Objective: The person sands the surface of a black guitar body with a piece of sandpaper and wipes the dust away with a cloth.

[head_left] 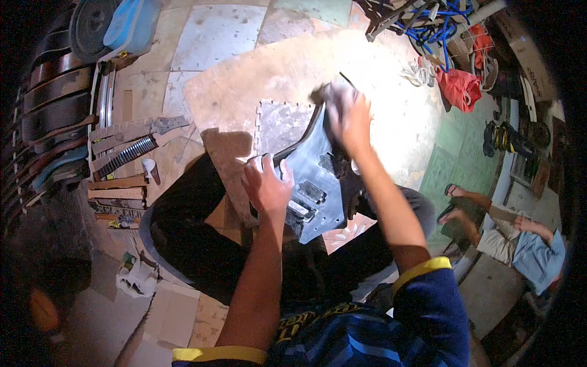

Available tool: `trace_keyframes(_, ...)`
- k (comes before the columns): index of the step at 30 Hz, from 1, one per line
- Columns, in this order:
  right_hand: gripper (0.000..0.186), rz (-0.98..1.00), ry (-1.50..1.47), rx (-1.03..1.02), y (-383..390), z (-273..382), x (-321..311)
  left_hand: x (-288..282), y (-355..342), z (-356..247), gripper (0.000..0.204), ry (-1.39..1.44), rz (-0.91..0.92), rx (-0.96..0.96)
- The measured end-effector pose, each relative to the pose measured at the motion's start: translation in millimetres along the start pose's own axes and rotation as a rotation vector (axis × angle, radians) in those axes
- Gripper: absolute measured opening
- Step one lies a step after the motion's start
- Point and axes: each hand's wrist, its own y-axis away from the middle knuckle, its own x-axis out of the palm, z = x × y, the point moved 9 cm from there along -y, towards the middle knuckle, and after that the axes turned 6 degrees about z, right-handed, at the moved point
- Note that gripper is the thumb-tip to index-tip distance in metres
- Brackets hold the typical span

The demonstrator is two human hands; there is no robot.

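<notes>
The left hand's (267,186) fingers, half curled, grip the guitar body's (304,168) near edge; the right hand (348,116) blurs at its far tip, so its fingers' closure I cannot tell. The body lies between the bent legs (186,229). If this is rubbing, light, even strokes along the curve, left hand bracing, should serve.

Guitar body (313,168) — between the legs (189,220)

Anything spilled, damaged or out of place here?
The guitar body looks undamaged, nothing spilled. Blue cord at upper right lies in an untidy tangle; a crumpled white item lies at lower left, as if dropped.
</notes>
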Motion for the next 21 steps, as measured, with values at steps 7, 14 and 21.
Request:
trace_keyframes(7,0.038,0.144,0.015,-0.081,39.2,24.6,11.9,9.5,2.2,15.1,0.038,0.036,0.047,-0.038)
trace_keyframes(14,0.041,0.039,0.008,-0.034,31.5,14.9,7.9,-13.8,-1.1,-10.1,0.039,-0.116,-0.038,0.043)
trace_keyframes(21,0.042,0.113,0.013,-0.098,21.3,16.8,6.9,-8.2,0.4,-2.1,0.042,-0.08,-0.019,0.02)
